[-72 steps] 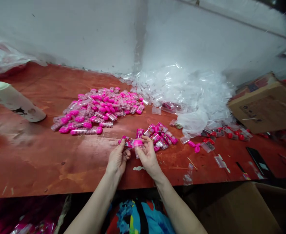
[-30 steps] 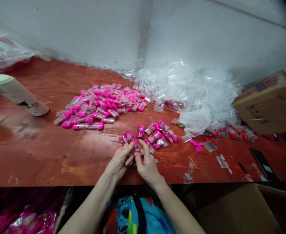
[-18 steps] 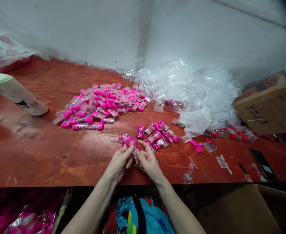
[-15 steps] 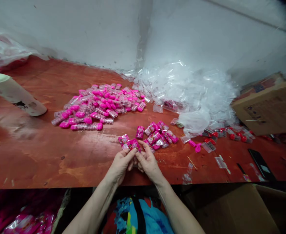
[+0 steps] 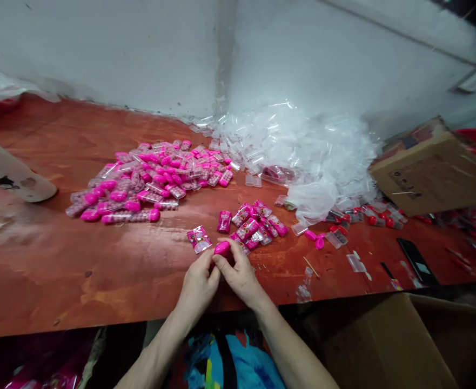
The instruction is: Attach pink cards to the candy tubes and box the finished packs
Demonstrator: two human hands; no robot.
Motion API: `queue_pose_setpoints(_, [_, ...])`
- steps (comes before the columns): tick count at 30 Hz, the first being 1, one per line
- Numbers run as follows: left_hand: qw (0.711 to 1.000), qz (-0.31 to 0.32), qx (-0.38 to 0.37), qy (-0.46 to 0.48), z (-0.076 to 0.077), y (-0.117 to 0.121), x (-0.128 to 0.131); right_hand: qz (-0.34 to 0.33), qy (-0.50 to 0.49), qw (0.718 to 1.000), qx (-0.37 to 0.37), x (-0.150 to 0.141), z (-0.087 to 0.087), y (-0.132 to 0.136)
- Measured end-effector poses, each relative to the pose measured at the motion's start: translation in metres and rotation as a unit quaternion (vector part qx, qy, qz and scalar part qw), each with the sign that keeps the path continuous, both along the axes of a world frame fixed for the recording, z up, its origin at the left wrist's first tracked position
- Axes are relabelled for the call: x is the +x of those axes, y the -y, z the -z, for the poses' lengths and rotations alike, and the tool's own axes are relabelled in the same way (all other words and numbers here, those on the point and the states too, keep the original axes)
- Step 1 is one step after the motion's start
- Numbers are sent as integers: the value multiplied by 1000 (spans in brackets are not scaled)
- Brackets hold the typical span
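Observation:
My left hand (image 5: 197, 283) and my right hand (image 5: 240, 273) are together near the table's front edge, both closed round a small candy tube. Its rounded pink cap (image 5: 222, 248) points away from me, while the fingers hide its body. Just beyond my left hand lies a pink printed sachet (image 5: 199, 239), partly see-through. Several wrapped pink packets (image 5: 248, 229) form a small heap beyond my right hand. Farther left spreads a large pile of clear candy tubes (image 5: 152, 178) with pink caps and pale pink balls inside.
Clear plastic tubes (image 5: 302, 146) are heaped against the wall. Right of them leans a cardboard box (image 5: 432, 167) near red-capped tubes (image 5: 383, 219). A phone (image 5: 418, 262), loose pink caps (image 5: 319, 240) and a stick (image 5: 311, 267) lie at right. A tilted-looking cup (image 5: 13, 170) is at left.
The printed pink sachet that showed above my fingers is no longer seen there; a pink cap now shows between my hands. My hands have drawn closer together. The view has shifted slightly rightward.

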State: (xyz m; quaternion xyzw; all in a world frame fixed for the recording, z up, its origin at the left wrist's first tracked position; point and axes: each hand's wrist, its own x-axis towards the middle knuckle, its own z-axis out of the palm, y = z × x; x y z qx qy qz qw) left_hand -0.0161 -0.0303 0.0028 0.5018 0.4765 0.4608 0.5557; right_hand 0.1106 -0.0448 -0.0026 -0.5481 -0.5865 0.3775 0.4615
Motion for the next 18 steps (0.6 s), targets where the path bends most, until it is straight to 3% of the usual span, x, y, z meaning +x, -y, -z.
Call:
queue_pose_setpoints(3, [999, 42, -7, 6, 5, 1, 7, 55, -37, 998, -13, 8, 5, -4])
queue_pose_setpoints(7, [994, 75, -55, -54, 14, -5, 15, 178, 23, 984, 7, 75, -1, -23])
queue_pose_setpoints(10, [971, 42, 81, -220, 14, -20, 29, 257, 171, 951, 24, 136, -12, -50])
queue_pose_setpoints(13, [895, 65, 172, -405, 9, -40, 52, 223, 224, 949, 11, 164, -14, -73])
queue_pose_setpoints(16, [826, 126, 168, -523, 6, -59, 75, 139, 264, 954, -9, 158, -6, -80])
queue_pose_setpoints(18, [800, 157, 181, -550, 5, -69, 84, 95, 283, 954, -27, 151, 0, -77])
